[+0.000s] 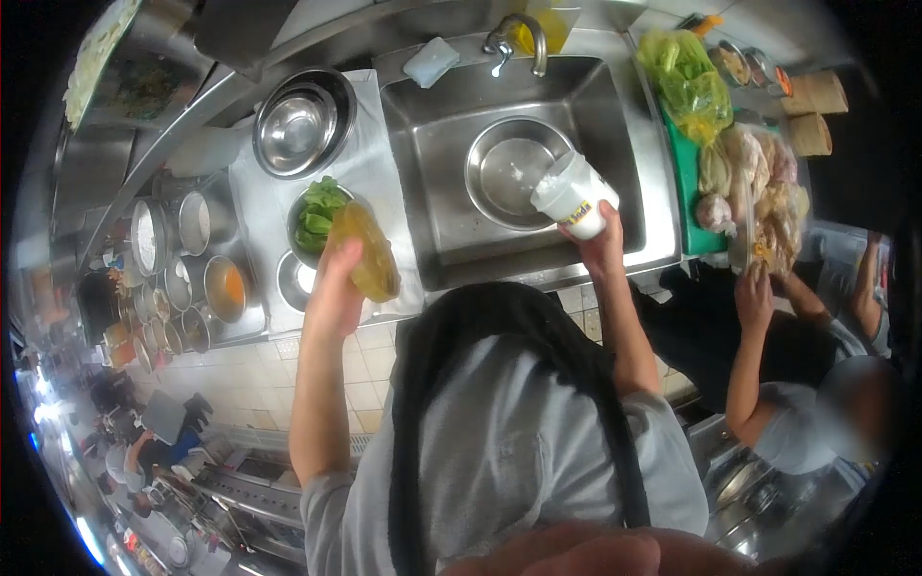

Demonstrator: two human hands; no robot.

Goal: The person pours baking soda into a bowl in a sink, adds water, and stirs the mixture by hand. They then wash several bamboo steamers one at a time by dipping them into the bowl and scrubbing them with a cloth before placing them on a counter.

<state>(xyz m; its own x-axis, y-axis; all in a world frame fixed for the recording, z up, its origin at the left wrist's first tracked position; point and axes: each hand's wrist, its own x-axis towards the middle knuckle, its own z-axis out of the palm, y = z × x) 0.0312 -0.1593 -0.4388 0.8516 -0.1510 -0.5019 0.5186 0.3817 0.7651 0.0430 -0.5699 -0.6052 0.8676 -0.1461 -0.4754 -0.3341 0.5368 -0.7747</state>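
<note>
My right hand (602, 245) is wrapped round a white tub (576, 200) with a yellow and black label. The tub tilts over a round metal bowl (514, 168) that stands in the sink (432, 230); some white stuff shows in the bowl. In my left hand (338, 283) is a yellowish-brown lid or dish (370, 254), held upright on its edge. Behind it, green leaves (320, 213) lie in a small metal bowl, partly hidden by the lid or dish.
Nested metal bowls (296, 130) stand on a white cloth (375, 144). A faucet (519, 43) rises behind the sink. At right are a green board (680, 182), bagged greens (687, 86) and a co-worker's hands (754, 298) at bagged food. Many metal containers (226, 288) stand left.
</note>
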